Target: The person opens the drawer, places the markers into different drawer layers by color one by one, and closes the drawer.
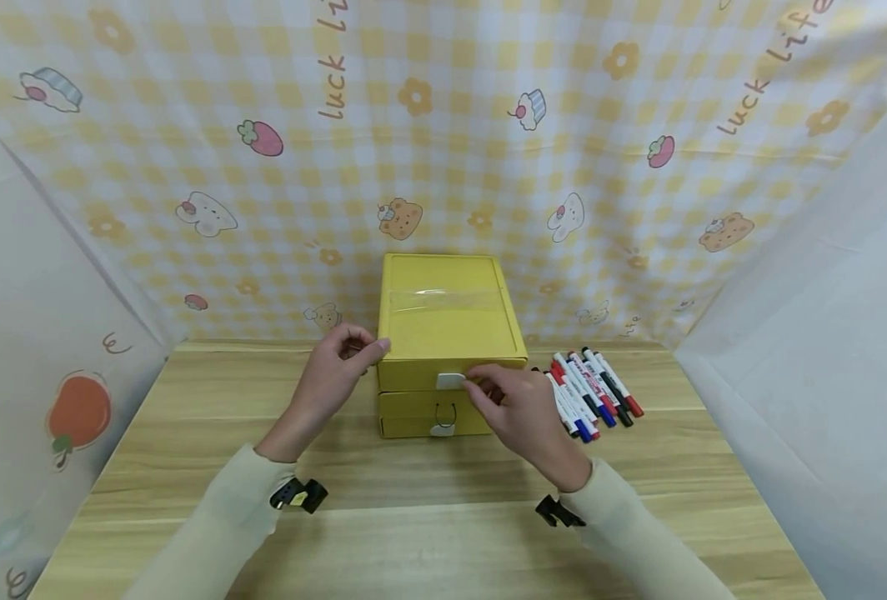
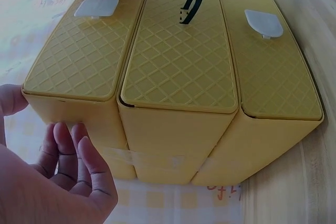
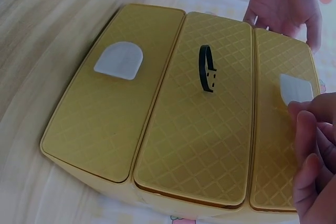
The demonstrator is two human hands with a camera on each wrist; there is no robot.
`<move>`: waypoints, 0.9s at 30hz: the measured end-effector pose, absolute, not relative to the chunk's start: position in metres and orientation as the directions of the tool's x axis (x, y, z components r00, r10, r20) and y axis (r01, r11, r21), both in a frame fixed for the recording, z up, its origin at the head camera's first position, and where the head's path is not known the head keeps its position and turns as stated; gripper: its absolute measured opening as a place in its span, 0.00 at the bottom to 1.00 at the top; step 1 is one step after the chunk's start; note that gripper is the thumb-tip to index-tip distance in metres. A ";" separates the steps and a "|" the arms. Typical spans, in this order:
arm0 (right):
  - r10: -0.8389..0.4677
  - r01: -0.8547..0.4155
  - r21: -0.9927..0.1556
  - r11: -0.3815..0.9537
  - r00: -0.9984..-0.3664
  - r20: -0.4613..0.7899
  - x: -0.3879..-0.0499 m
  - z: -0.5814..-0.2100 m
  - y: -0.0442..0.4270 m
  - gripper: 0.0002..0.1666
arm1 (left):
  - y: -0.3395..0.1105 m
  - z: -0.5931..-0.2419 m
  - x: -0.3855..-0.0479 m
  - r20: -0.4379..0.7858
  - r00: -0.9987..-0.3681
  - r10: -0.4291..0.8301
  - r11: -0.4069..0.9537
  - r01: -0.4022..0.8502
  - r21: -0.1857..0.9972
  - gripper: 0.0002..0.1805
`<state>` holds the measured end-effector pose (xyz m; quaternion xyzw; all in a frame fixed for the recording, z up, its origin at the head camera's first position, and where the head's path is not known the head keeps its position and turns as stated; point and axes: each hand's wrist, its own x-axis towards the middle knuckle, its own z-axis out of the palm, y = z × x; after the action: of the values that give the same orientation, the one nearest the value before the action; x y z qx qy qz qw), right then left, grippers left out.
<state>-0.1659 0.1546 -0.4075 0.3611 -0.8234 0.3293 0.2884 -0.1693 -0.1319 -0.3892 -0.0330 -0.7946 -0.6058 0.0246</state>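
Pale sleeves [image 1: 214,521] are worn nearest the head camera, with a small black device [image 1: 299,495] strapped at each wrist. The white tab [image 1: 451,381] of the top drawer [image 2: 79,51] is pinched between the thumb and fingers of the right hand [image 1: 518,408]. By the left hand [image 1: 327,379], the box's upper front corner is touched with the thumb; its other fingers are loosely bent at the side wall, and whether any weight is borne by them cannot be told.

The step in hand is judged to be the working of the top drawer, whose front looks nearly flush. For the next move, a straight, even pull on the tab seems to be called for, with the corner steadied so that the stack is not dragged along.

The yellow box [image 1: 451,329] is placed mid-desk, toward the back. Below the top drawer, a middle drawer [image 3: 199,140] is fitted with a black loop handle [image 3: 202,72], and the lowest with another white tab [image 3: 119,60]. Clear tape [image 1: 443,300] is stuck across the lid. Markers [image 1: 582,383] with red, blue and black caps are laid in a slanting group to the box's right.

The wood-grain desk [image 1: 383,550] is backed by a yellow-checked cloth [image 1: 451,142] printed with bears and strawberries, and flanked by white sheets [image 1: 811,292].
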 end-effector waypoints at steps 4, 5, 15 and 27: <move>-0.400 -0.788 -0.329 0.521 -0.566 0.721 -0.167 -0.408 0.154 0.05 | -0.132 -0.389 -0.170 0.064 -0.998 0.028 0.239 0.069 0.968 0.17; -0.400 -0.788 -0.329 0.520 -0.565 0.722 -0.167 -0.409 0.154 0.05 | -0.132 -0.389 -0.170 0.065 -0.997 0.030 0.240 0.070 0.968 0.17; -0.404 -0.794 -0.335 0.507 -0.562 0.721 -0.167 -0.409 0.155 0.06 | -0.132 -0.386 -0.170 0.061 -0.998 0.034 0.241 0.067 0.968 0.17; -0.426 -0.805 -0.312 0.504 -0.546 0.721 -0.161 -0.408 0.157 0.06 | -0.132 -0.388 -0.169 0.043 -0.998 0.036 0.257 0.051 0.965 0.17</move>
<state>-0.1606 0.1568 -0.4081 0.3769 -0.8168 0.3255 0.2911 -0.1690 -0.1322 -0.3875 -0.0273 -0.7928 -0.6088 0.0062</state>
